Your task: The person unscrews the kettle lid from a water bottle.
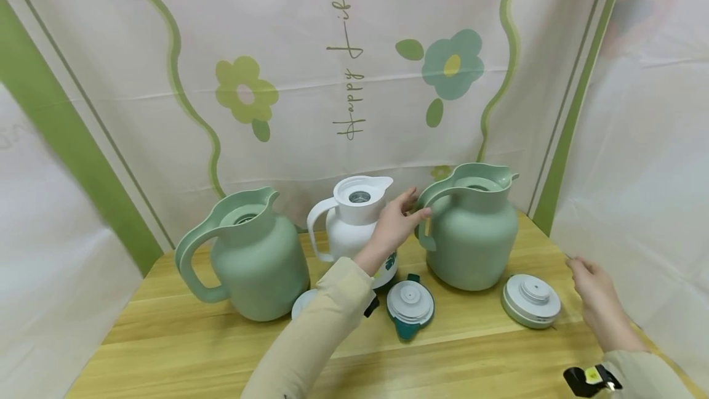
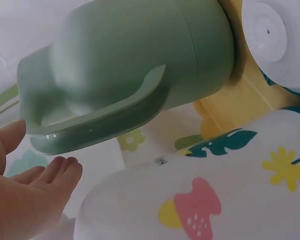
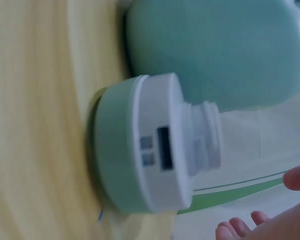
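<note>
My left hand (image 1: 396, 220) reaches to the handle of the right green jug (image 1: 471, 239), thumb and fingers spread on either side of it. In the left wrist view a small gap shows between the hand (image 2: 35, 185) and the jug handle (image 2: 105, 122); nothing is gripped. Behind my left forearm stands a white jug (image 1: 357, 217) with printed leaves and flowers, partly hidden. At the right, my right hand (image 1: 598, 297) hovers beside a green-and-white lid (image 1: 532, 302), touching nothing. The right wrist view shows this lid (image 3: 155, 145) upside down on the table, its threaded stopper facing up.
Another green jug (image 1: 260, 270) stands on the left of the wooden table (image 1: 432, 362). A dark-green-and-white lid (image 1: 410, 303) lies in the middle. My left sleeve partly covers another white lid (image 1: 301, 302). Behind the table hangs a flower-printed curtain (image 1: 299, 48).
</note>
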`<action>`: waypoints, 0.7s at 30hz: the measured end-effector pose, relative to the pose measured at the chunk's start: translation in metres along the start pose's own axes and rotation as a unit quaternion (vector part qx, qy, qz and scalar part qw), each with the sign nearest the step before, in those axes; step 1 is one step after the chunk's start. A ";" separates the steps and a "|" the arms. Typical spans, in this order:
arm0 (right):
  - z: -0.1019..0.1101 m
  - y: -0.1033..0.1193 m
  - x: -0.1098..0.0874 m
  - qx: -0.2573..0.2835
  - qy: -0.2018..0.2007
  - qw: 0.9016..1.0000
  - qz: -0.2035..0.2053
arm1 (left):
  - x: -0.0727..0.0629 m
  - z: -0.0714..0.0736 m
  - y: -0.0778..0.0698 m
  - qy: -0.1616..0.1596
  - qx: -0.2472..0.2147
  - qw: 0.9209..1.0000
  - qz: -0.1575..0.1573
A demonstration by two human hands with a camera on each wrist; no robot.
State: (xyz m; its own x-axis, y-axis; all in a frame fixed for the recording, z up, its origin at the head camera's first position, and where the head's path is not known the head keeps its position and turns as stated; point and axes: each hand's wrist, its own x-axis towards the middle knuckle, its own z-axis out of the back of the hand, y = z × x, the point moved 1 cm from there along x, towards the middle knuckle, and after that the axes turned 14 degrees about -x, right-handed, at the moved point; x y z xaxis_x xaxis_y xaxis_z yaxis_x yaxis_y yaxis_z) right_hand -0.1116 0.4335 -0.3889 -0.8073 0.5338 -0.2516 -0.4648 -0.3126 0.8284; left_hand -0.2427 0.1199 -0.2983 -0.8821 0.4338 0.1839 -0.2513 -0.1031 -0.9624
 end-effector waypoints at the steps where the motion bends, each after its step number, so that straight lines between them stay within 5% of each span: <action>1: -0.001 0.005 0.000 0.016 -0.011 1.000 0.000 | -0.001 0.002 -0.001 -0.005 0.006 1.000 -0.004; 10: -0.010 0.050 -0.005 0.123 -0.073 0.990 0.005 | -0.019 0.027 -0.010 -0.043 0.016 0.998 -0.054; 15: -0.020 0.074 -0.009 0.141 -0.115 0.983 0.021 | -0.030 0.043 -0.019 -0.085 0.060 0.989 -0.107; 21: -0.031 0.099 -0.016 0.121 -0.139 0.981 0.057 | -0.042 0.064 -0.026 -0.150 0.096 0.975 -0.135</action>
State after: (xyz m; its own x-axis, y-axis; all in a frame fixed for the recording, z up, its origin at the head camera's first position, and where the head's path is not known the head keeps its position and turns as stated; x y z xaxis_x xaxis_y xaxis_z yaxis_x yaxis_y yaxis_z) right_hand -0.1562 0.3694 -0.3187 -0.7028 0.7108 -0.0308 -0.2495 -0.2057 0.9463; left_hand -0.2243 0.0472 -0.2680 -0.8428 0.1908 0.5032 -0.5352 -0.1986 -0.8210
